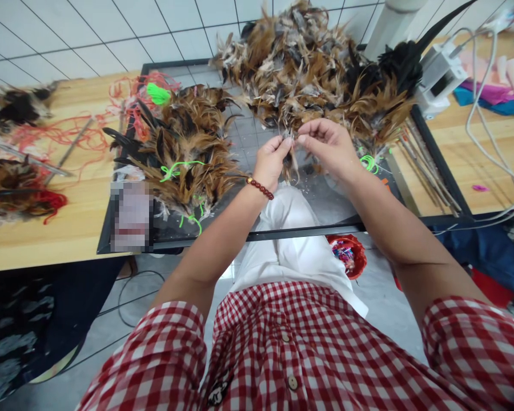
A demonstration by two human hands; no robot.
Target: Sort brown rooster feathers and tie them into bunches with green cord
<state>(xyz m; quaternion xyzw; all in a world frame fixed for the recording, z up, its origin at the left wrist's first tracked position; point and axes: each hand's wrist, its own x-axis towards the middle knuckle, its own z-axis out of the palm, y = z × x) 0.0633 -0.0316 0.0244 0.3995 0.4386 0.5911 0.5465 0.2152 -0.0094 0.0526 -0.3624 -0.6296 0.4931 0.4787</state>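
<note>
My left hand (270, 160), with a dark red bead bracelet at its wrist, is closed in a pinch on a small brown feather bunch (292, 166). Its pale quill ends poke up past my thumb. Close beside it, my right hand (332, 149) has its thumb and forefinger pressed together at the quill ends; whatever lies between them is too small to make out. A large heap of brown and black feathers (282, 63) spreads just beyond both hands. Another feather pile (192, 142), with bright green string on it, lies to the left.
A black-framed glass panel (300, 228) forms the work surface. Red string (85, 128) tangles on the wooden table at left. Thin sticks (428, 165), a white power socket block (443, 74) and cables are at right. A red basket (353, 257) stands below.
</note>
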